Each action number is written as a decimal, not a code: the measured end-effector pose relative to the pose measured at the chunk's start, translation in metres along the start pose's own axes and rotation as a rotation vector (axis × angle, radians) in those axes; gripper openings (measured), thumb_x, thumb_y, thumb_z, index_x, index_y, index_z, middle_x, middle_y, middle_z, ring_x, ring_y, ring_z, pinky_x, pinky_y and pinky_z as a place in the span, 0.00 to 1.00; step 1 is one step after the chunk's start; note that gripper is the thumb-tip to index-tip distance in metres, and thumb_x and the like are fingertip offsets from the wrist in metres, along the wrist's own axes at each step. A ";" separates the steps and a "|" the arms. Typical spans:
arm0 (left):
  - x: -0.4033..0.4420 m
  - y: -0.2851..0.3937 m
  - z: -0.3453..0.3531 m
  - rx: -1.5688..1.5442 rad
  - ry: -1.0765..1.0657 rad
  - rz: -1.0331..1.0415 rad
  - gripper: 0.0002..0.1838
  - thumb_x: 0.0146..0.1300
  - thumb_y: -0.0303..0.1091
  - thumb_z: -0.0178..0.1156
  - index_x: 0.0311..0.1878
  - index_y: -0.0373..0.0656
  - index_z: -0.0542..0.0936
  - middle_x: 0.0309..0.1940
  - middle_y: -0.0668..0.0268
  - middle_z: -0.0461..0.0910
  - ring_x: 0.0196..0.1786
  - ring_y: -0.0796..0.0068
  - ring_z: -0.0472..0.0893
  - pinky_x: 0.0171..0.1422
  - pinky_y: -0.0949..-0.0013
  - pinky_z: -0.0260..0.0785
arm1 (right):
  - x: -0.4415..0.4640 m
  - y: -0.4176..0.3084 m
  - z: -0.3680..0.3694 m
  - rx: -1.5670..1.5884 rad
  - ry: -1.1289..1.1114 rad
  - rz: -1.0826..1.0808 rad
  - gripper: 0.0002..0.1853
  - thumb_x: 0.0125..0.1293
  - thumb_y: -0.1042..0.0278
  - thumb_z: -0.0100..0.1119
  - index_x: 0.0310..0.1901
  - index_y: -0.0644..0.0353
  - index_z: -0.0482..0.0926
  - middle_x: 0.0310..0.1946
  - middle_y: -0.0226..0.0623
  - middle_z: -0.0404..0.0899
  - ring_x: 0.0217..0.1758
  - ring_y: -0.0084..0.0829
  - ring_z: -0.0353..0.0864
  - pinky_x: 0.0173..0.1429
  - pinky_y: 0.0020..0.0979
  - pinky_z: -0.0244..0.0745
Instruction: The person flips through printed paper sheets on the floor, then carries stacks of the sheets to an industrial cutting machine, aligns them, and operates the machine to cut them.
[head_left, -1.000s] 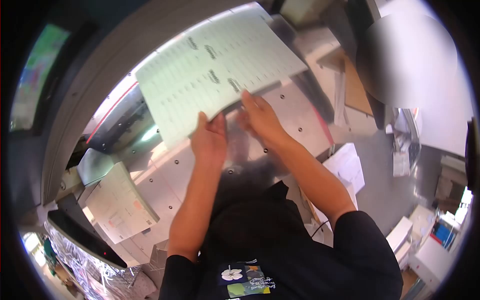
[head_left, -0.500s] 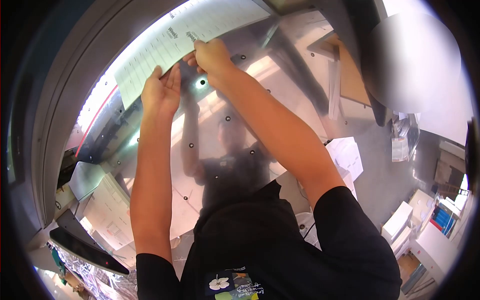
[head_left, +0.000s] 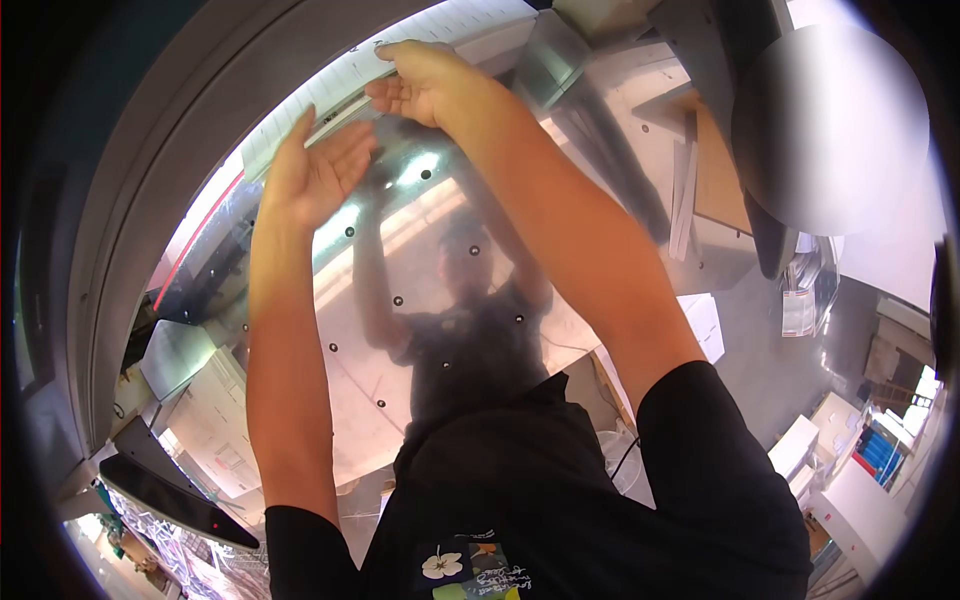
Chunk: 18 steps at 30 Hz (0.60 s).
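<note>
The stack of printed sheets lies at the far edge of the shiny metal table, partly under the machine's dark frame. My left hand is beside the near edge of the sheets, palm turned inward, fingers apart and holding nothing. To its right, my right hand is at the same edge with thumb and fingers apart, nothing gripped between them. Whether either hand touches the paper is hard to tell. A straight metal bar or edge runs along the near side of the sheets.
A clear angled guard stands at the back right, another at the left. A paper stack lies at the left. Dark monitor at lower left; large pale rounded object at upper right.
The sheets have moved away from me to the far edge and lie mostly beneath the frame. Both hands have followed forward, let go of the paper and opened.
</note>
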<state>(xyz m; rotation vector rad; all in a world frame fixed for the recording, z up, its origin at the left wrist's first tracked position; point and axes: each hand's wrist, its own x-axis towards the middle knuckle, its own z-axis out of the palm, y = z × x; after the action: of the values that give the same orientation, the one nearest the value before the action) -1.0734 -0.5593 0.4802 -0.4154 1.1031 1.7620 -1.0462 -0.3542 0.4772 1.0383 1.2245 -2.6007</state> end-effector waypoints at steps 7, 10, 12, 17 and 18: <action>-0.045 -0.052 -0.076 -0.055 0.357 0.245 0.41 0.78 0.43 0.61 0.79 0.26 0.54 0.73 0.42 0.69 0.69 0.48 0.79 0.72 0.54 0.76 | -0.022 0.028 0.008 0.262 0.205 -0.155 0.25 0.72 0.71 0.63 0.67 0.68 0.72 0.65 0.55 0.75 0.66 0.52 0.79 0.68 0.53 0.78; -0.047 -0.033 -0.094 -0.086 0.563 0.427 0.37 0.78 0.39 0.60 0.80 0.29 0.59 0.77 0.44 0.65 0.75 0.48 0.73 0.78 0.50 0.69 | 0.007 0.012 0.016 0.203 0.320 -0.100 0.30 0.68 0.69 0.65 0.71 0.64 0.71 0.70 0.41 0.76 0.73 0.40 0.75 0.80 0.43 0.66; -0.047 -0.016 -0.094 0.009 0.619 0.503 0.32 0.77 0.39 0.59 0.79 0.34 0.66 0.78 0.50 0.65 0.79 0.51 0.68 0.82 0.53 0.63 | 0.009 -0.003 0.019 0.051 0.312 -0.081 0.28 0.68 0.67 0.65 0.67 0.64 0.74 0.65 0.41 0.79 0.67 0.39 0.77 0.72 0.43 0.68; -0.011 0.021 -0.089 0.254 0.657 0.513 0.34 0.73 0.43 0.66 0.75 0.34 0.71 0.76 0.55 0.68 0.79 0.58 0.66 0.84 0.58 0.52 | -0.008 0.000 0.005 0.234 0.223 -0.212 0.25 0.65 0.72 0.67 0.62 0.71 0.75 0.55 0.50 0.82 0.54 0.46 0.85 0.59 0.47 0.79; 0.008 0.030 -0.105 0.265 0.580 0.464 0.34 0.71 0.44 0.68 0.72 0.32 0.74 0.70 0.55 0.75 0.75 0.58 0.69 0.81 0.59 0.56 | -0.027 -0.004 0.007 0.269 0.210 -0.194 0.25 0.66 0.73 0.67 0.63 0.69 0.75 0.57 0.49 0.81 0.60 0.47 0.83 0.65 0.47 0.77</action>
<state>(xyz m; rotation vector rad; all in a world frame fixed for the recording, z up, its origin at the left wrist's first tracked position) -1.1238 -0.6451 0.4343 -0.5568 1.9467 1.9002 -1.0302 -0.3619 0.4991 1.3316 1.0827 -2.9317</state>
